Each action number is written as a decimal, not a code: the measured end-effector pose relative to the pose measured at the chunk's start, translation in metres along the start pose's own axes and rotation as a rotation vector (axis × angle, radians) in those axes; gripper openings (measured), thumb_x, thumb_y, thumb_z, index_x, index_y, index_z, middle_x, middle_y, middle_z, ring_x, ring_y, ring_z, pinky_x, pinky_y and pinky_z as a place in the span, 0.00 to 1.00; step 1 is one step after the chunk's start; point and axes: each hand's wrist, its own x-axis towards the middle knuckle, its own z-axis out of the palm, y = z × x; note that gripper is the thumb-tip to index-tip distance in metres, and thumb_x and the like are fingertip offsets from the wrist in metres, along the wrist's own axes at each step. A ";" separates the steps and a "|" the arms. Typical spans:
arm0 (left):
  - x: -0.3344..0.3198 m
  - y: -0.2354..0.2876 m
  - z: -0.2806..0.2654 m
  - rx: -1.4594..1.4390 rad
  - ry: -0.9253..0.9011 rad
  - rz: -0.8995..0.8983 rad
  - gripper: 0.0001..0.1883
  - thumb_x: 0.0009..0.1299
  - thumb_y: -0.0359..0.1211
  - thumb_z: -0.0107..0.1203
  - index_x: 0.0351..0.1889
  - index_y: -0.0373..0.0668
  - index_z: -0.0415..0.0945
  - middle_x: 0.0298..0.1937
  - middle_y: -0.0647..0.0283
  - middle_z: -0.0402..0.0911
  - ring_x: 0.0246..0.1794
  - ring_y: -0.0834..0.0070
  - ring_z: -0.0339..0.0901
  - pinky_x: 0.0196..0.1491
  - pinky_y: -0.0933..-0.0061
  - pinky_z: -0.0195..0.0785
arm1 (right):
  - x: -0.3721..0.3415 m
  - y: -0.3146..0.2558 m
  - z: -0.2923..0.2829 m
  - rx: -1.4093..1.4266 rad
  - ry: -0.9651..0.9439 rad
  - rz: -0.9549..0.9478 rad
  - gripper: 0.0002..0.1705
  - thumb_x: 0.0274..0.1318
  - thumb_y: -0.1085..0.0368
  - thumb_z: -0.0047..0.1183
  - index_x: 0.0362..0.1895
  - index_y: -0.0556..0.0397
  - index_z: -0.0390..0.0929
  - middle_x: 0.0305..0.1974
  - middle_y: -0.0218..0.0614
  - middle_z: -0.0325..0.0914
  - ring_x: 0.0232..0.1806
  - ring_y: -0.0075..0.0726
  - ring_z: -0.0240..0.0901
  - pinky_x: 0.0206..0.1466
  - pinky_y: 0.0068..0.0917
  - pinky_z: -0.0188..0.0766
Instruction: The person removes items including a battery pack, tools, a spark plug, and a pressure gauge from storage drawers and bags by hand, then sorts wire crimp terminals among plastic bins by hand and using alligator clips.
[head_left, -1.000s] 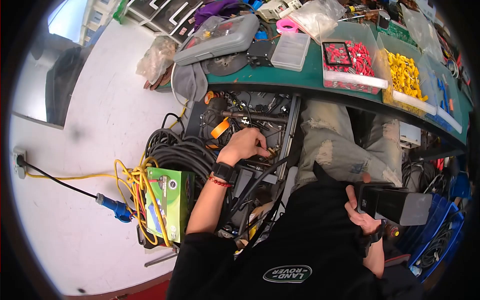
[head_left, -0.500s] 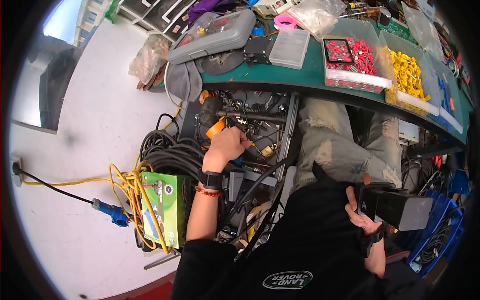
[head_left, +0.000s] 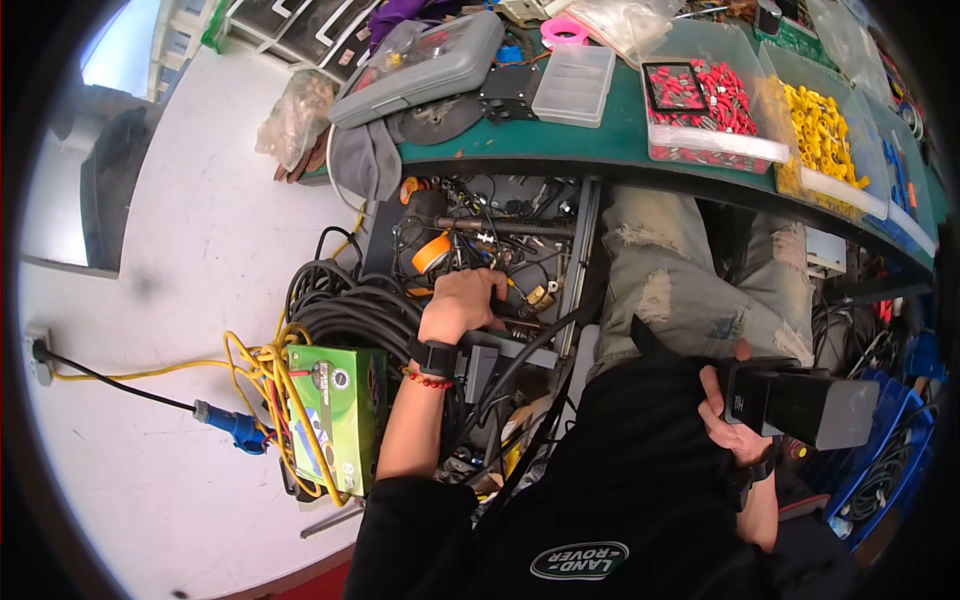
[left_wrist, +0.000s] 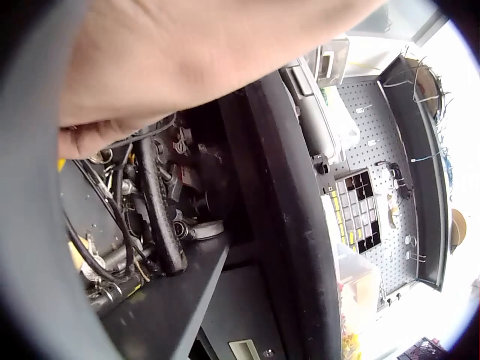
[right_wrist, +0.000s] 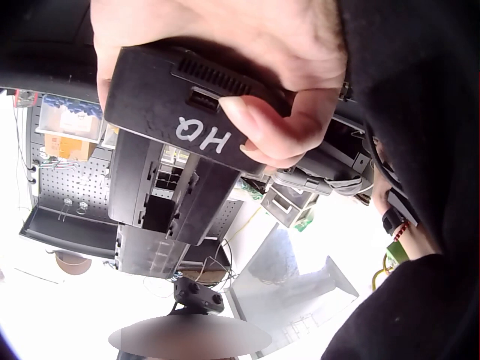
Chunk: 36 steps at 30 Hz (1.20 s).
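Observation:
In the head view my left hand (head_left: 461, 303) reaches into an open drawer (head_left: 574, 262) full of loose hardware, its fingers pointing down among the parts. The fingertips are hidden, and I cannot tell whether they grip anything. Just right of them lies a brass padlock (head_left: 540, 297); above the hand is a roll of orange tape (head_left: 432, 254). A black cable (left_wrist: 120, 196) runs close by the fingers in the left wrist view. Near my lap the right hand (head_left: 722, 420) grips a black plastic device (head_left: 800, 405) marked HQ, thumb bent over its edge in the right wrist view.
A green bench top (head_left: 480, 150) spans above the drawer, carrying a grey case (head_left: 420, 75) and bins of red terminals (head_left: 725, 95) and yellow terminals (head_left: 815, 130). Coiled black cable (head_left: 345, 305) and a green box (head_left: 335, 410) wrapped in yellow cord stand left of the forearm.
My left hand has moved left from beside the padlock, uncovering it, then slightly down and right. The right hand keeps hold of the black device.

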 end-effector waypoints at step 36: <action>-0.007 -0.012 -0.010 -1.226 0.274 0.130 0.08 0.76 0.27 0.47 0.48 0.34 0.73 0.36 0.66 0.81 0.40 0.82 0.77 0.49 0.83 0.65 | -0.004 -0.003 -0.013 0.045 -0.058 0.011 0.31 0.66 0.46 0.42 0.71 0.33 0.56 0.41 0.51 0.58 0.23 0.40 0.59 0.18 0.25 0.62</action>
